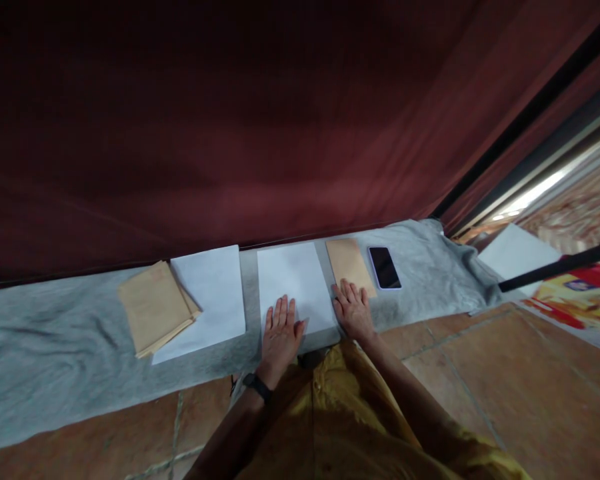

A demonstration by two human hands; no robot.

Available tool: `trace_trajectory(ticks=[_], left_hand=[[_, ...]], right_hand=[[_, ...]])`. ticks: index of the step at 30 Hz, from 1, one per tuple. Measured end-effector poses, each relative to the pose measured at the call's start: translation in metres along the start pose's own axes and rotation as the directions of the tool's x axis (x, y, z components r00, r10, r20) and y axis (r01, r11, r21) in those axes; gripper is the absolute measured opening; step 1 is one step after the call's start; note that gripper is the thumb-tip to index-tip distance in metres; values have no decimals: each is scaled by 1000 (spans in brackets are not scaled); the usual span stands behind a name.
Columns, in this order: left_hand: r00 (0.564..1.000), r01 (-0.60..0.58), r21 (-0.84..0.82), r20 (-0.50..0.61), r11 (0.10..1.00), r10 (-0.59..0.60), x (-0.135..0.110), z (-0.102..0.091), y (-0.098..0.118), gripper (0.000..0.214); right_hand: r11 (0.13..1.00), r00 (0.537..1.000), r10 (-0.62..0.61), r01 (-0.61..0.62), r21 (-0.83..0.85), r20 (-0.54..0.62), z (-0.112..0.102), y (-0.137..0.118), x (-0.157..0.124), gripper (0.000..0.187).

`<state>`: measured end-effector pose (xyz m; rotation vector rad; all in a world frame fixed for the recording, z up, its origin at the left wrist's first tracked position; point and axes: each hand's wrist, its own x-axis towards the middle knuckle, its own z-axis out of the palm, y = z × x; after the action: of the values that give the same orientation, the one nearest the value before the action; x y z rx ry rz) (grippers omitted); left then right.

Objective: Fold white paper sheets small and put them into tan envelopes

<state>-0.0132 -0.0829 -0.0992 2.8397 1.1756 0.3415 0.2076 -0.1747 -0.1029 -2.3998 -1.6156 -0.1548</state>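
Note:
My left hand (281,332) lies flat on the lower part of a white sheet of paper (293,277), fingers stretched forward. A dark watch is on that wrist. My right hand (353,310) rests with fingers extended on the near end of a brown envelope (347,257), close to the white sheet's right edge. Just right of the envelope lies a phone (385,268) with a dark screen and a pale purple edge. To the left, a stack of brown envelopes (155,303) partly covers another lot of white paper (213,293).
A grey cloth (55,353) covers the long narrow surface, wrinkled at both ends. Behind it hangs a dark red curtain (230,153). Dark bars (565,263) cross at the right, near a red and yellow printed box (580,300). The floor has brown tiles (540,373).

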Motion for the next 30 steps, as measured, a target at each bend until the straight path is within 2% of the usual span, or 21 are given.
trace_trajectory(ticks=[7, 13, 21, 25, 28, 30], left_hand=[[1000, -8, 15, -8, 1000, 8, 0, 0, -1, 62], [1000, 3, 10, -7, 1000, -3, 0, 1, 0, 62], [1000, 11, 9, 4, 1000, -11, -1, 2, -1, 61], [999, 42, -11, 11, 999, -41, 6, 3, 6, 57], [1000, 18, -42, 17, 999, -17, 21, 5, 12, 57], [999, 12, -45, 31, 999, -11, 32, 7, 11, 57]], right_hand=[[999, 999, 22, -21, -38, 26, -4, 3, -1, 49], [996, 997, 76, -76, -38, 1, 0, 2, -2, 52], [999, 999, 36, -36, 15, -6, 1, 3, -2, 51], [991, 998, -58, 61, 116, -27, 8, -18, 4, 53], [965, 983, -182, 180, 192, -9, 15, -45, 10, 54], [959, 979, -202, 197, 203, 5, 19, -60, 13, 54]])
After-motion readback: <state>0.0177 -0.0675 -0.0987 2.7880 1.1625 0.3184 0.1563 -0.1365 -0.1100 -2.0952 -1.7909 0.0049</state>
